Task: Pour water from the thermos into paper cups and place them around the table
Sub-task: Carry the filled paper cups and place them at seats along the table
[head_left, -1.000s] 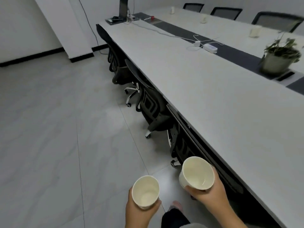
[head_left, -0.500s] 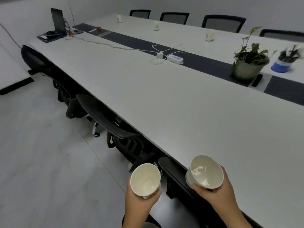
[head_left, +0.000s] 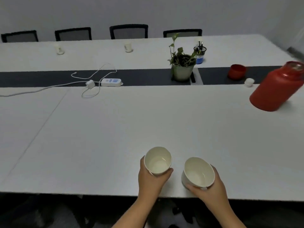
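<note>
My left hand grips a white paper cup from below, just over the near edge of the long white table. Beside it, my right hand grips a second paper cup. Both cups are upright with a little water in the bottom. The red thermos stands open at the far right, with its red lid and a small white stopper behind it. Two more paper cups stand along the table's far side.
A potted plant and a pen holder sit mid-table. A white power strip with loose cables lies on the dark centre strip. Black chairs line the far side; chairs are tucked under the near edge.
The view has swung from along the table's side to facing it squarely. Both hands, still holding the cups, are now over the table's near edge. The thermos has come into view.
</note>
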Tool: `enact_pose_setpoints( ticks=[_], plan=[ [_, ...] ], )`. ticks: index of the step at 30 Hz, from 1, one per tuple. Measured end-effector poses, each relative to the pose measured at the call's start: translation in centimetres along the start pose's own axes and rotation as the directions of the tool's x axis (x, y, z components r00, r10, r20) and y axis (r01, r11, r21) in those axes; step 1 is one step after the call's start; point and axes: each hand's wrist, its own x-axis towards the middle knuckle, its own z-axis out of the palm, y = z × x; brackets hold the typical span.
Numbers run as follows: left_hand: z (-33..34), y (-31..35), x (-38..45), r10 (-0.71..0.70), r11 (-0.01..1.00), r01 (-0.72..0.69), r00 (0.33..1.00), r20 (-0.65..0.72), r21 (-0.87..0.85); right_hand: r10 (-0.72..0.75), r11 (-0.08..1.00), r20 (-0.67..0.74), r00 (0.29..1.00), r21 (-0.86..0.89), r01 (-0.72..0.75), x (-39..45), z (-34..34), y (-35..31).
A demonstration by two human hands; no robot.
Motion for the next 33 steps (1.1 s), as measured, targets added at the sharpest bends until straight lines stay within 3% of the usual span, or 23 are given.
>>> enact_pose_setpoints(
  ticks=[8, 15, 23, 33],
  plan=[
    [0.4, -1.8, 9.0, -0.044, 0.998, 0.040, 0.995, 0.085, 0.050, 0.077, 0.997, -0.248, 0.966, 0.010, -0.077, 8.7, -1.2, 1.0],
    [4.2, -1.8, 15.6, -0.022, 0.992, 0.017, 0.999, 0.040, 0.125, 0.143, 0.989, -0.413, 0.900, 0.083, -0.118, 19.6, -5.1, 3.0],
    [8.9, -2.3, 20.3, -0.047, 0.993, 0.046, 0.999, 0.002, 0.108, 0.117, 0.993, -0.553, 0.825, 0.060, -0.101, 30.8, -8.4, 4.2],
    [9.3, -3.7, 21.1, -0.079, 0.983, 0.082, 0.997, -0.022, 0.163, 0.113, 0.993, -0.610, 0.784, 0.096, -0.068, 36.4, -9.8, 5.4]
  ],
)
